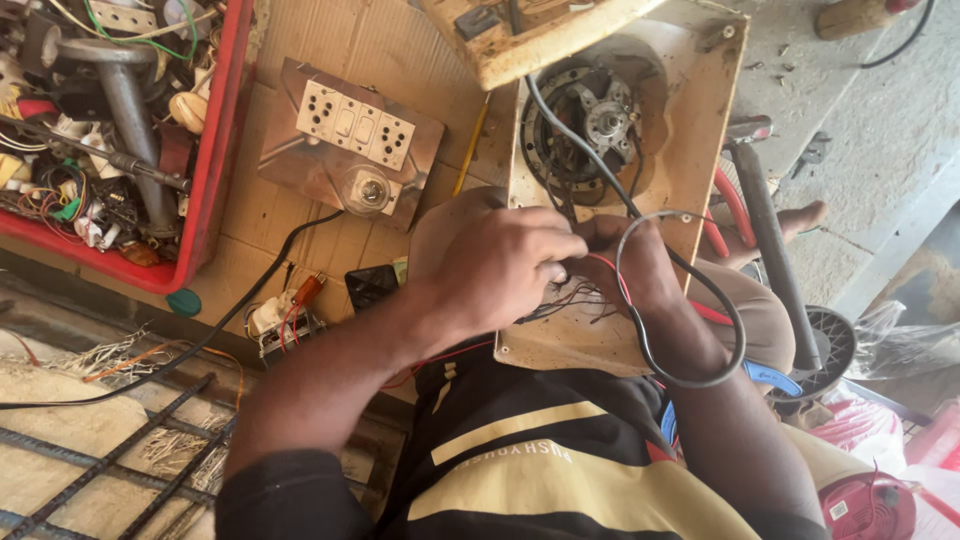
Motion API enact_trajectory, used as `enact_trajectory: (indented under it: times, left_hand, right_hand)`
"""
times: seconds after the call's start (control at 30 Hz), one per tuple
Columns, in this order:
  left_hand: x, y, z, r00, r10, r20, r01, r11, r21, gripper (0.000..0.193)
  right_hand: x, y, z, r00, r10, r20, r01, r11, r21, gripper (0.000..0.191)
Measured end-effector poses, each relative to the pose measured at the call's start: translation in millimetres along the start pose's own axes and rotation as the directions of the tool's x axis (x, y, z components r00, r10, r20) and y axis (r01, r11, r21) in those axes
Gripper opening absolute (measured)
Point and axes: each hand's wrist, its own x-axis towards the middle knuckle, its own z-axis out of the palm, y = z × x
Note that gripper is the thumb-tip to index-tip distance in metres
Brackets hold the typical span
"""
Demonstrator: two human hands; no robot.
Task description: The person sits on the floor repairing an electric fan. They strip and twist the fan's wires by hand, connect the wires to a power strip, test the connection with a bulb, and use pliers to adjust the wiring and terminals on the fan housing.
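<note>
The left hand [500,262] curls over thin wires [575,295] at the near edge of a cream fan housing [690,120], fingers bunched and pinching them. The right hand [630,262] meets it from the other side, fingers closed around the same wire bundle, a red strand [608,270] running between the two. Both hands touch each other above the housing's lower part. A grey cable [735,330] loops over the right wrist and back up towards the motor [600,115], which sits in the round opening of the housing. The housing rests on the person's lap.

Left of the hands, on cardboard [300,40], lie a small black box [370,285] and a clump of parts with a red-tipped piece [305,290]. A black cord [200,340] runs across there. Farther off is a switchboard [350,135] with white sockets and a bulb holder. At the far left stands a red crate [215,130] full of wires and metal parts. Right of the housing lies a tool with a dark handle [775,250].
</note>
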Motion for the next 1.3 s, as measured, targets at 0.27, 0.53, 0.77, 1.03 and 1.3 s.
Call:
enact_trajectory:
  times: [0.27,0.53,0.77,1.03,1.3]
  left_hand:
    - [22,13,-1,0.98,-0.057,0.191,0.02,0.982,0.19,0.024]
    - [22,10,-12,0.989,-0.035,0.14,0.005,0.977,0.211,0.026]
    - [18,12,-4,0.999,0.032,0.011,-0.033,0.995,0.091,0.032]
    - [28,-9,-9,0.982,-0.021,0.186,0.028,0.999,-0.036,0.02]
    - [16,-16,-14,0.985,0.118,0.124,-0.12,0.993,0.009,0.011]
  right_hand:
    - [20,-4,-11,0.998,0.01,0.064,0.01,0.951,-0.309,0.03]
    - [28,-9,-13,0.987,0.123,0.105,-0.08,0.934,-0.348,0.03]
    - [35,-7,-15,0.985,0.107,0.134,-0.054,0.935,-0.35,0.037]
    - [34,-25,-10,0.981,0.148,0.125,-0.065,0.86,-0.505,0.038]
    - [3,-24,-2,0.978,0.208,0.027,-0.208,0.978,0.019,0.027]
